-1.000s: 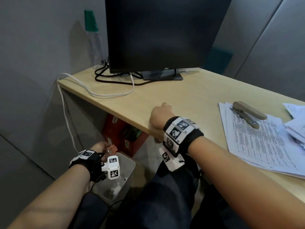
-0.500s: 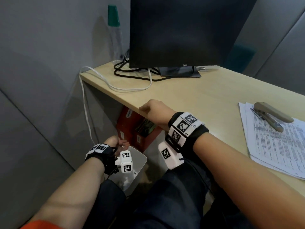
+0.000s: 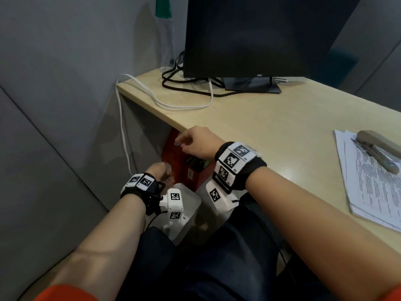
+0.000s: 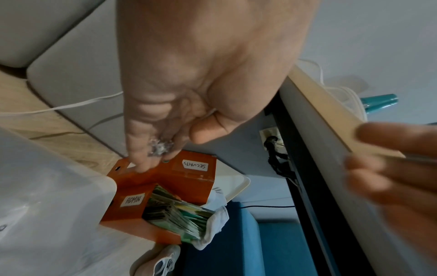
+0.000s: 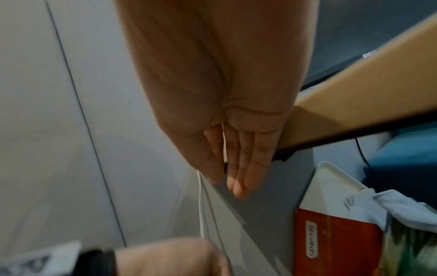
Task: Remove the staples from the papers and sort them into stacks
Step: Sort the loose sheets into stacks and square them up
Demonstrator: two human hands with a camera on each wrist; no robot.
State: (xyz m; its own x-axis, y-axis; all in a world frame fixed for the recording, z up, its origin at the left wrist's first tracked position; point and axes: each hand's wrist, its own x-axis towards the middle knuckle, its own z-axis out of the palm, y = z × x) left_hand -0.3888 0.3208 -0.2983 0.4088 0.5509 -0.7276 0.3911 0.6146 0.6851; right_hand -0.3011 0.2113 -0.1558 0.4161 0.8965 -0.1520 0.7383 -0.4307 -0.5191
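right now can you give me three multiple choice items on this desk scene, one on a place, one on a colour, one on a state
1. Where does the stapler lie?
A. on the stack of papers
B. under the monitor
C. in the bin

2. What colour are the labelled file boxes under the desk?
A. blue
B. orange-red
C. white

3. What is the left hand doing?
A. lying flat on the desk
B. gripping the stapler
C. holding a small clump of staples at its fingertips

Answers: 1 A, the head view shows it on the printed sheets; 2 B, the ADMIN box is orange-red in the left wrist view; 3 C, silvery bits sit between its curled fingers.
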